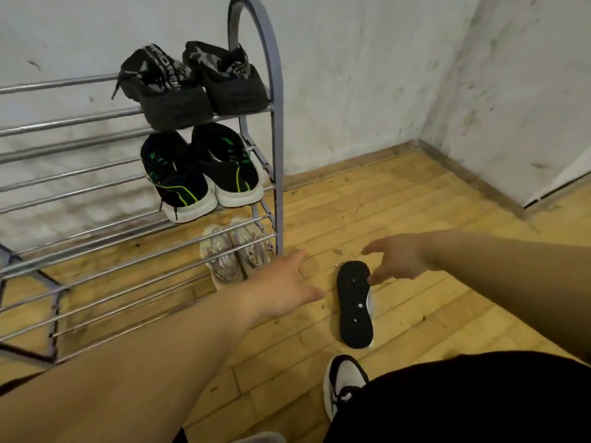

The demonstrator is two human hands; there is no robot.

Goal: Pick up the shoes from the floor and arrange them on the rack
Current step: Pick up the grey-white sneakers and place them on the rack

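Note:
A shoe (355, 305) lies on its side on the wooden floor, its black sole facing me. My right hand (396, 257) hovers just above its toe end, fingers apart, thumb close to the sole's edge. My left hand (284, 282) is open to the left of that shoe, holding nothing. A second black and white shoe (343, 380) stands upright nearer to me, partly hidden by my dark shorts. The metal rack (96, 199) holds a black pair (195, 84) on top, a black and green pair (201, 174) on the middle shelf and a beige pair (235, 251) lower down.
The rack's grey arched side frame (276, 123) stands just behind my hands. A white wall runs behind the rack and meets another wall in the corner at right, with a skirting board (473, 177). Bare wooden floor (431, 219) lies to the right of the shoes.

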